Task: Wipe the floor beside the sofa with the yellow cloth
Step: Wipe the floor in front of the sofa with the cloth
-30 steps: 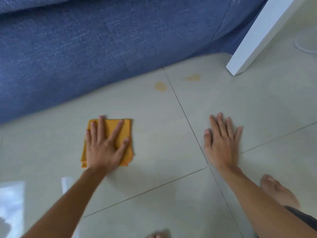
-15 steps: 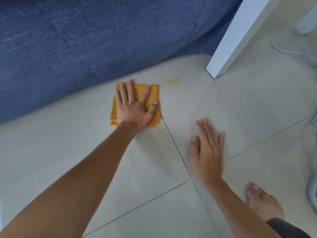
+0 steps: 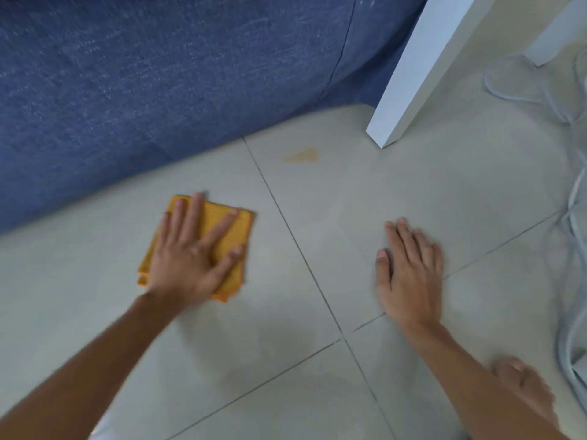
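A folded yellow cloth (image 3: 236, 227) lies flat on the pale tiled floor (image 3: 365, 192), close to the blue sofa (image 3: 165, 74). My left hand (image 3: 190, 255) presses down on it with fingers spread. My right hand (image 3: 409, 271) rests flat on the floor to the right, across a grout line, holding nothing. A brownish stain (image 3: 301, 154) marks the tile near the sofa's base, beyond and right of the cloth. No stain shows on the tile left of that grout line.
A white furniture leg (image 3: 409, 77) stands right of the sofa, with a second one (image 3: 552, 36) at the far right. Pale cables (image 3: 571, 217) loop along the right edge. My bare foot (image 3: 524, 385) is at the lower right.
My left hand slid the cloth forward to the sofa's base over the left stain, then pulled it back toward me and leftward. That stain is gone. My right hand stayed planted.
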Available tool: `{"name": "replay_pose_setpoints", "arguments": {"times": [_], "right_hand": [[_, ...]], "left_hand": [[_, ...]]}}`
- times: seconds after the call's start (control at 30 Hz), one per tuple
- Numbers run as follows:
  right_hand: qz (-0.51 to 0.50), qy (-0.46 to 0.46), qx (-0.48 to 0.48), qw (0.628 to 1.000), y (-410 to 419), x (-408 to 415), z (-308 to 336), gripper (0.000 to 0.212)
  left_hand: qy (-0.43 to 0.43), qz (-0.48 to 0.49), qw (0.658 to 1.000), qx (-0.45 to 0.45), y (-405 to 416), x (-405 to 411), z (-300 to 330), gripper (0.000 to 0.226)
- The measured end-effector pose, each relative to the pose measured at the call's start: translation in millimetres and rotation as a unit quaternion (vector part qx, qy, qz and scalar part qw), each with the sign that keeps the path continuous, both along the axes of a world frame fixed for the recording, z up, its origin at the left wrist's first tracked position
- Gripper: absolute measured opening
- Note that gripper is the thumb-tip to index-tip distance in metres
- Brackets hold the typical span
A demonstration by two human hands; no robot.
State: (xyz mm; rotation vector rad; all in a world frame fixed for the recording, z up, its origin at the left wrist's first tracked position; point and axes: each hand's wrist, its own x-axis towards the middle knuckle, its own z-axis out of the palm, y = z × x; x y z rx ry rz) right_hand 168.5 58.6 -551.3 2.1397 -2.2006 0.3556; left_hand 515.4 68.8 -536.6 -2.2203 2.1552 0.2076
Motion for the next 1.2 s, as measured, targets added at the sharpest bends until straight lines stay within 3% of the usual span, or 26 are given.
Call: {"name": "replay_pose_setpoints", "arguments": {"times": [0.17,0.33,0.47,0.57,0.73,0.83,0.93,1.03,1.2], "right_hand": [[0.002,0.001,0.001,1.000,2.0,-3.3,-5.2,0.053],[0.001,-0.006,0.028,1.000,1.3,-4.4,-5.9,0.054],[-0.001,-0.010,0.032,0.999,0.0,-6.2,-4.4,0.054],[-0.009,-0.075,-0.018,0.997,-4.2,-9.3,-0.3,0.048],[-0.042,-0.110,-0.102,0.988,-39.3,-37.1,5.4,0.044],[-0.030,-0.088,-0.083,0.992,-56.0,-46.6,-3.3,0.045],[-0.026,-0.046,-0.045,0.998,-54.6,-42.7,-9.3,0.049],[-0.040,-0.043,-0.035,0.998,-52.9,-39.7,-8.7,0.051],[-0.045,-0.038,-0.029,0.998,-53.1,-39.4,-10.0,0.051]], "left_hand": [[-0.021,0.149,0.989,-0.004,-87.4,21.2,-4.1,0.070],[-0.013,0.179,0.984,0.020,-162.3,-23.5,-3.1,0.074],[-0.026,0.118,0.992,0.027,-195.4,-91.0,-1.2,0.074],[-0.011,0.019,1.000,0.012,-189.9,-145.7,-1.2,0.070],[0.014,-0.190,0.981,0.024,-105.1,-184.9,-0.8,0.065],[0.012,-0.224,0.974,0.018,-52.1,-152.0,0.5,0.063],[-0.006,-0.157,0.988,0.008,-47.9,-98.9,0.4,0.063],[-0.018,-0.006,1.000,0.001,-84.5,-56.7,-0.8,0.066],[-0.006,0.147,0.989,0.005,-182.7,-61.2,-1.8,0.071]]}}
